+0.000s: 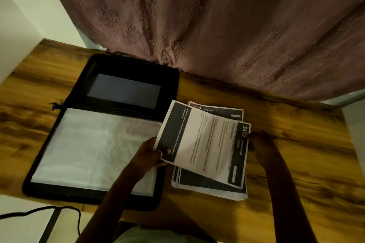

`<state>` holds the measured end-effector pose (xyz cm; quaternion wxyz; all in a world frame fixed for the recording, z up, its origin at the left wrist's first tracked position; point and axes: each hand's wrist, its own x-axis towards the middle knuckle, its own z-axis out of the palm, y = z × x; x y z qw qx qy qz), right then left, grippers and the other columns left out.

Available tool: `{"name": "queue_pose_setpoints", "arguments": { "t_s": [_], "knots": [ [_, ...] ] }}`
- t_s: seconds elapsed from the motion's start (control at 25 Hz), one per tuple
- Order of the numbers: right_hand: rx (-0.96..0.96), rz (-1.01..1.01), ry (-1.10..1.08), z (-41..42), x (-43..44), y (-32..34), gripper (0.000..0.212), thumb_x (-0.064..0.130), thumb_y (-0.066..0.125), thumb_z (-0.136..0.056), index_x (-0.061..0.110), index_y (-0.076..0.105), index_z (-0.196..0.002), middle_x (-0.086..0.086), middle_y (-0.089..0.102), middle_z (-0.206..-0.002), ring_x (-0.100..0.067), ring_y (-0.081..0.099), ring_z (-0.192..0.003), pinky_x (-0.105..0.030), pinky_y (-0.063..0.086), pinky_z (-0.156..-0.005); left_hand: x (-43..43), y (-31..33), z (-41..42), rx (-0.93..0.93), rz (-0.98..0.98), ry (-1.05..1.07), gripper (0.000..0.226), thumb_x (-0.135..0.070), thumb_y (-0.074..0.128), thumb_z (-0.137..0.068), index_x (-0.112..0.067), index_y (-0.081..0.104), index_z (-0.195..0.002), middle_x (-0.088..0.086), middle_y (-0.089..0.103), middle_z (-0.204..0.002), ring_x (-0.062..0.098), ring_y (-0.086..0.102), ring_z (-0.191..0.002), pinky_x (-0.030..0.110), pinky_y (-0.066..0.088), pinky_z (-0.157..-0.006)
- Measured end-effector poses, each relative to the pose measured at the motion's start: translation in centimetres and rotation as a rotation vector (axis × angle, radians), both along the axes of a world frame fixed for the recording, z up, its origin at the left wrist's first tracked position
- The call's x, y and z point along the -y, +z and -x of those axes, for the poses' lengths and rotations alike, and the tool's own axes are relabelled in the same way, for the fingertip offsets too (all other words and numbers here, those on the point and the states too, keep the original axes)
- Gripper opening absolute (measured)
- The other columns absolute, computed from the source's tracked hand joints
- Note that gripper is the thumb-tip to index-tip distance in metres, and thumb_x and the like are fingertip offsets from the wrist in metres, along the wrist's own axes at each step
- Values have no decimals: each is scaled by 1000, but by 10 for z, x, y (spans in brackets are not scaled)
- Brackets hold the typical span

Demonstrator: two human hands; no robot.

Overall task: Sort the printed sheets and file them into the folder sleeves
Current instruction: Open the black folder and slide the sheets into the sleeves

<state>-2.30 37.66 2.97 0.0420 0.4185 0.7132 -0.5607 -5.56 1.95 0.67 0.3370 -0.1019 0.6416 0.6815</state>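
A black zip folder (110, 65) lies open on the left of the wooden table, its clear plastic sleeves (94, 144) facing up. To its right rests a stack of printed sheets (209, 185) with dark header bands. One printed sheet (203, 144) is lifted above the stack, turned sideways. My left hand (152, 154) pinches its left edge, thumb on top, over the folder's right border. At the sheet's right edge, by the number 3412, my right hand (260, 144) holds it.
The wooden table (296, 144) has bare surface right of the stack. A mauve patterned curtain (217, 25) hangs along the far edge. A black cable (49, 211) loops below the table's front left corner. A white wall stands at the left.
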Motion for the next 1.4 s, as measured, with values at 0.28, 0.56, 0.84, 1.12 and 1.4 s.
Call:
{"name": "queue_pose_setpoints", "arguments": {
  "t_s": [0.28,0.56,0.84,1.12,1.4],
  "knots": [
    [9,-875,439,21,32,-16,40,30,59,-95,14,49,-131,-12,58,-127,-27,59,-110,-43,53,-86,0,-5,-10,-13,83,-72,42,1,65,-90,-24,55,-122,6,67,-116,23,67,-106,35,61,-75],
    [-136,-407,947,107,121,-21,63,25,66,-93,18,36,-148,-9,40,-151,-30,36,-140,-48,39,-111,-4,-5,-6,-81,39,-117,44,-14,61,-97,-28,47,-136,3,66,-123,21,69,-109,40,62,-79],
    [12,-287,1083,134,88,-9,57,41,74,-84,24,54,-134,0,58,-136,-22,55,-126,-44,48,-102,7,-10,-9,-30,-50,-28,41,-13,60,-99,-24,47,-137,8,66,-125,26,69,-110,45,61,-82],
    [-337,-795,1016,70,125,15,20,17,63,-93,17,67,-113,-5,71,-109,-22,66,-101,-37,54,-89,-10,-7,-11,116,10,154,21,-20,52,-103,-22,56,-123,6,66,-118,26,66,-106,39,62,-72],
    [-545,-1154,1124,-44,162,-40,47,19,76,-78,12,64,-123,-11,63,-129,-28,58,-122,-46,51,-98,2,-14,-14,121,-200,180,41,-26,60,-95,-12,55,-134,19,68,-121,40,67,-109,44,61,-74]
  ]
}}
